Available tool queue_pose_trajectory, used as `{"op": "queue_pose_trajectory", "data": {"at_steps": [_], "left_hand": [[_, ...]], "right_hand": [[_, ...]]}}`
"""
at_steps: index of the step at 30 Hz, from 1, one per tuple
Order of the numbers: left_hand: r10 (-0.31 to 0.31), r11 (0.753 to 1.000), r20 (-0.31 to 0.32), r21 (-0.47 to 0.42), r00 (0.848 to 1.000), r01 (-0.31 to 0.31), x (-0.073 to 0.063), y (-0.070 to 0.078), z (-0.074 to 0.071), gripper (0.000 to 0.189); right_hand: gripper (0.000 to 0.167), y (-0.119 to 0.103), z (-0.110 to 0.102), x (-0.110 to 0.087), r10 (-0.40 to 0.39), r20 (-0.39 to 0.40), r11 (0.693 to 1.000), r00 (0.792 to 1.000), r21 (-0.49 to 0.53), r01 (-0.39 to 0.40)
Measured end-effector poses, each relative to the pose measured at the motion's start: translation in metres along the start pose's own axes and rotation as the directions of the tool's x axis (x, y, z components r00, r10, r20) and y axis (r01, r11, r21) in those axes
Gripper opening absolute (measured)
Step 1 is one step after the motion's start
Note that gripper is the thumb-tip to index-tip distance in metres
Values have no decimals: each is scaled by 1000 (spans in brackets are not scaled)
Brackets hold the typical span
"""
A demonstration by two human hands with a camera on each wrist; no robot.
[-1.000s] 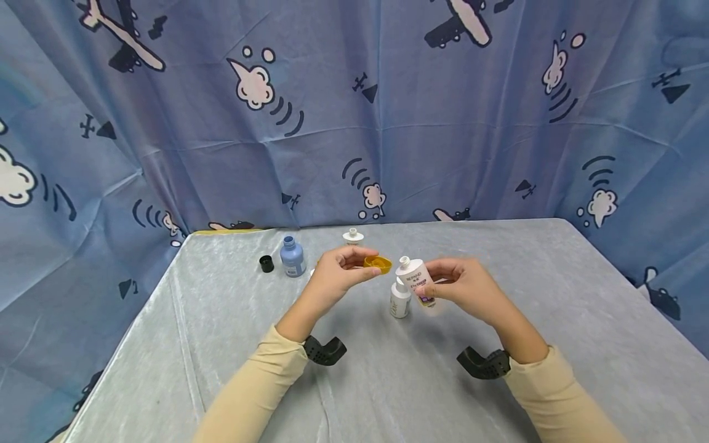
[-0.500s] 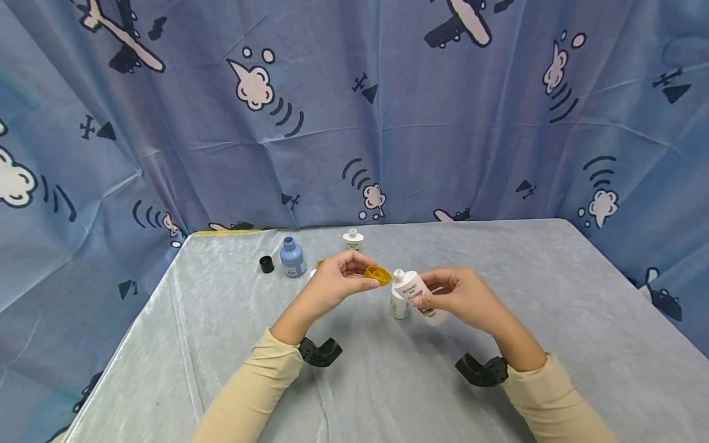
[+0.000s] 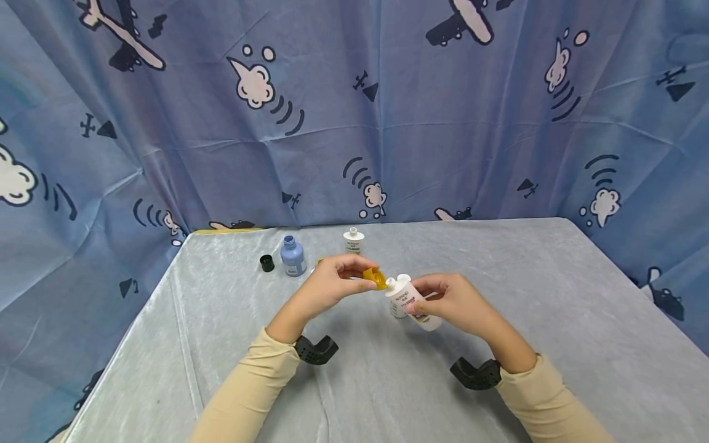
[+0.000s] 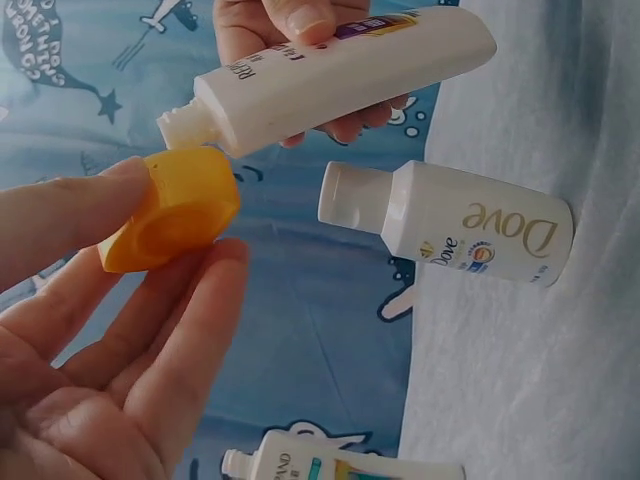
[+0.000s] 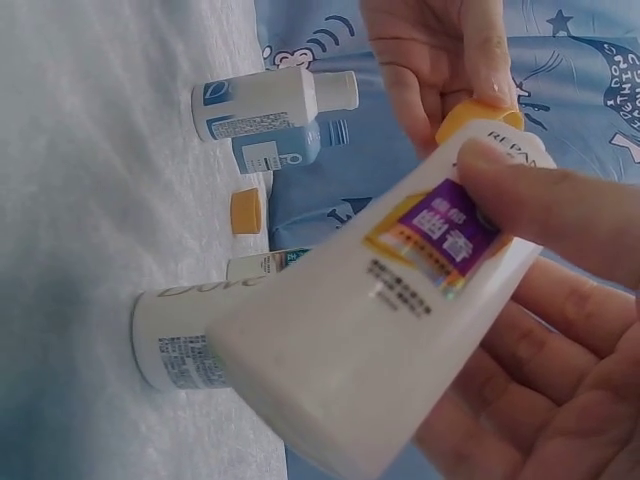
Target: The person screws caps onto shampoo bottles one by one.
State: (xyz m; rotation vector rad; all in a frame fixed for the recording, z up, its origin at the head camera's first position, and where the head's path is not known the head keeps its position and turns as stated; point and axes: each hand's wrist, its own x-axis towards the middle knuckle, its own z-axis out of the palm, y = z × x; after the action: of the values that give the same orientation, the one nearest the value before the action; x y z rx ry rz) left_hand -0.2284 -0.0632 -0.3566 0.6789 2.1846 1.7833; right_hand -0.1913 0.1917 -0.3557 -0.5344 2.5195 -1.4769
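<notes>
In my left hand (image 3: 332, 283) I pinch a yellow bottle cap (image 4: 180, 210) between thumb and fingers, its hollow side visible in the head view. My right hand (image 3: 454, 301) grips a white shampoo bottle (image 5: 370, 310) with a purple label. That bottle is uncapped and tilted, its bare neck (image 4: 185, 125) pointing left toward the cap. Neck and cap lie very close; whether they touch, I cannot tell. Behind the held bottle, a capped white Dove bottle (image 4: 480, 225) stands upright on the table, partly hidden in the head view.
At the back stand an uncapped blue bottle (image 3: 293, 259) with a black cap (image 3: 267, 263) beside it, and an uncapped white bottle (image 3: 353, 241). The right wrist view also shows a second yellow cap (image 5: 245, 212) and another white bottle (image 5: 255, 105). A patterned curtain (image 3: 471, 154) hangs behind the table.
My right hand has moved left and down, tilting the bottle further toward the cap. My left hand has lowered slightly and turned the cap toward the bottle's neck.
</notes>
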Motion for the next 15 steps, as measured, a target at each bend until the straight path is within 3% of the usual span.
{"op": "queue_pose_trajectory", "data": {"at_steps": [8, 15], "left_hand": [[0, 1000, 44, 19, 999, -1, -2, 2, 0, 37], [-19, 1000, 28, 0, 999, 19, -2, 4, 1, 32]], "right_hand": [[36, 2, 3, 1, 5, -5, 1000, 1000, -22, -5], [35, 4, 6, 2, -14, 11, 1000, 1000, -20, 14]]}}
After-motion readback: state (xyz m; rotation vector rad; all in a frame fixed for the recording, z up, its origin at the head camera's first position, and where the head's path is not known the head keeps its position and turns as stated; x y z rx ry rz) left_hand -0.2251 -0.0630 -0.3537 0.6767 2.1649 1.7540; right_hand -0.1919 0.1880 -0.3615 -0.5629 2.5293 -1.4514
